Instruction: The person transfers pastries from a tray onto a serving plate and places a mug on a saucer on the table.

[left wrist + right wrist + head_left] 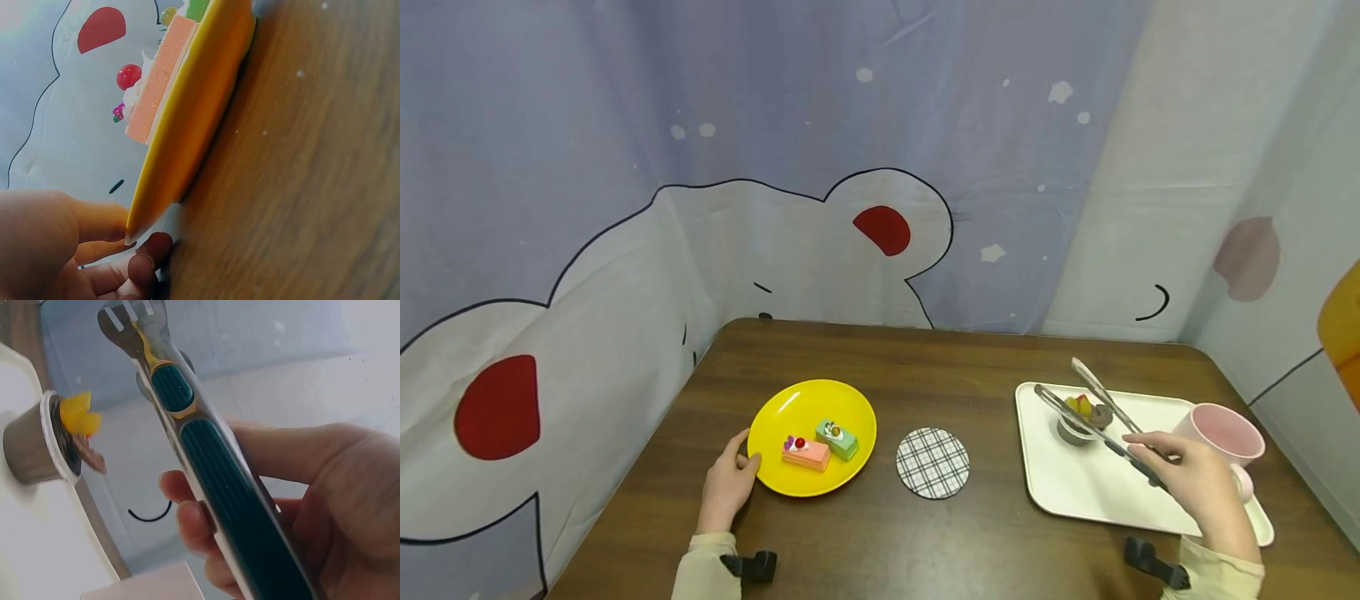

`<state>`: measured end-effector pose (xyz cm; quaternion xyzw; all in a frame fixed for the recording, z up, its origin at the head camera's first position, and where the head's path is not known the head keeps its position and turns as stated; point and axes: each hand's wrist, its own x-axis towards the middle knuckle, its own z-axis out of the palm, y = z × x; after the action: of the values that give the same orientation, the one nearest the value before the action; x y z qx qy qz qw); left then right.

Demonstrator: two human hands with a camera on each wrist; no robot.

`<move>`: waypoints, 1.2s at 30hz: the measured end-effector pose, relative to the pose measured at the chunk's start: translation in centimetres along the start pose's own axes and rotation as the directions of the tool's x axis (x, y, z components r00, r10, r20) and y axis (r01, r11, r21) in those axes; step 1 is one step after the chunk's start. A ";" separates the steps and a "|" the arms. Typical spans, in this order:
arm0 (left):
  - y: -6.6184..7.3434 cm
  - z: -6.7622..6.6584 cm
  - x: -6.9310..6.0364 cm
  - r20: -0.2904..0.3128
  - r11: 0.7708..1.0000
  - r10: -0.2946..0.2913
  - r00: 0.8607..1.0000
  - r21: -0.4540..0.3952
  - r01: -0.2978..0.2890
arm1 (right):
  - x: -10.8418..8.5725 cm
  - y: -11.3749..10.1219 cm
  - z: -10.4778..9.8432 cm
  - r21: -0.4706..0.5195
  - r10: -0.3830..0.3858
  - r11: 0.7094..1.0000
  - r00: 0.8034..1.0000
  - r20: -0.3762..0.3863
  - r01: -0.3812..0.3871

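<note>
The left hand (pixel 730 482) pinches the left rim of a yellow plate (pixel 775 417), thumb on top and fingers below, as the left wrist view shows. On the plate lie a pink cake piece (pixel 807 453) and a green one (pixel 837 439), side by side. Metal tongs (pixel 1105 392) with dark green grips (pixel 219 487) are held in the right hand (pixel 1198 479), their arms spread apart. Below and between the tong arms a small cup dessert (pixel 1077 429) with yellow and brown topping stands on a white tray (pixel 1075 492). In the right wrist view the tongs do not touch the dessert cup (pixel 31 444).
A pink mug (pixel 1225 433) stands at the tray's right end, close beside the right hand. Between plate and tray lies a round checkered coaster (pixel 932 463). A printed curtain (pixel 880 100) hangs behind and at both sides of the wooden table (pixel 850 550).
</note>
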<state>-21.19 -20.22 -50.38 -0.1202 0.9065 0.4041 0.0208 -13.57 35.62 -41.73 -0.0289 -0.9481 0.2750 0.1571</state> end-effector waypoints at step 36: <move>-0.5 0.3 0.4 -0.010 1.000 0.003 1.000 0.019 -0.003 | -0.8 4.2 0.2 -0.001 0.128 0.992 0.987 0.100 -0.129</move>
<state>-21.45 -20.41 -50.95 -0.1209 0.9107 0.3947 0.0167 -13.01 38.98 -44.32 -0.0758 -0.9501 0.2882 0.0917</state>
